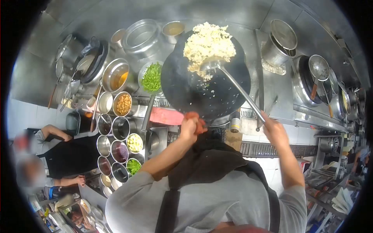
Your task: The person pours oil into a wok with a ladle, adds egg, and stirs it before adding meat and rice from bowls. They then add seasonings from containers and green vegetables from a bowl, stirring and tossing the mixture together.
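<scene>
A large dark wok [194, 93] stands in front of me, with pale yellow fried rice [210, 42] heaped against its far side. My right hand [274, 130] is closed round the handle of a long metal ladle [241, 88], whose bowl rests at the near edge of the rice. At the wok's near rim my left hand [189, 128] is closed on a red cloth [200, 123]. Loose grains lie on the wok's bare surface. Left of the wok, a strainer [151, 77] holds chopped greens.
Steel cups of ingredients [119, 151] stand in rows at the left, near a pot of orange liquid [118, 75]. A lidded pot [276, 50] and a mesh strainer [319, 68] are at the right. Two people, one with an arm out [68, 181], are at the far left.
</scene>
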A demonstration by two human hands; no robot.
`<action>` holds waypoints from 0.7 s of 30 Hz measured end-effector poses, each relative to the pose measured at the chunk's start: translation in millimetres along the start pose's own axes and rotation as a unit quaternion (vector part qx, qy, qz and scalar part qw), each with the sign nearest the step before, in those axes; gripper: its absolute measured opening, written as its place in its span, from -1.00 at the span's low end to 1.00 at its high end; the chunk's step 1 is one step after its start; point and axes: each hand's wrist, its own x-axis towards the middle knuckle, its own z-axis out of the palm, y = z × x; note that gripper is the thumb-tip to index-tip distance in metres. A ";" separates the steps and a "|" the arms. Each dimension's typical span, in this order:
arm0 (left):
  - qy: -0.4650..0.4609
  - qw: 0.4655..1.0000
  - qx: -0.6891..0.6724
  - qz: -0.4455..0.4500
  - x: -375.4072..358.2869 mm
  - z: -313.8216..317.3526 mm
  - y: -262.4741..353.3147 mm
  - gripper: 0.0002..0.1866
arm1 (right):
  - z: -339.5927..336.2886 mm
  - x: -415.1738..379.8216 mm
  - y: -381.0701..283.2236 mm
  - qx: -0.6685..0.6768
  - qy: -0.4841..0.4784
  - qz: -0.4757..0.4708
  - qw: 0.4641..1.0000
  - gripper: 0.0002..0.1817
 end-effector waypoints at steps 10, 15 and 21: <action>-0.135 0.987 -0.022 0.086 88.7 32.2 13.6 -0.67 | 49.3 59.9 34.8 -0.027 0.047 -0.009 0.999 -0.45; -0.073 0.995 -0.026 0.065 73.5 32.6 30.6 -0.67 | 20.3 40.4 9.8 0.142 0.107 0.009 0.984 -0.36; -0.079 0.982 -0.085 0.151 167.2 70.2 29.2 -0.66 | -32.2 65.8 -17.9 0.522 0.082 0.080 0.845 -0.39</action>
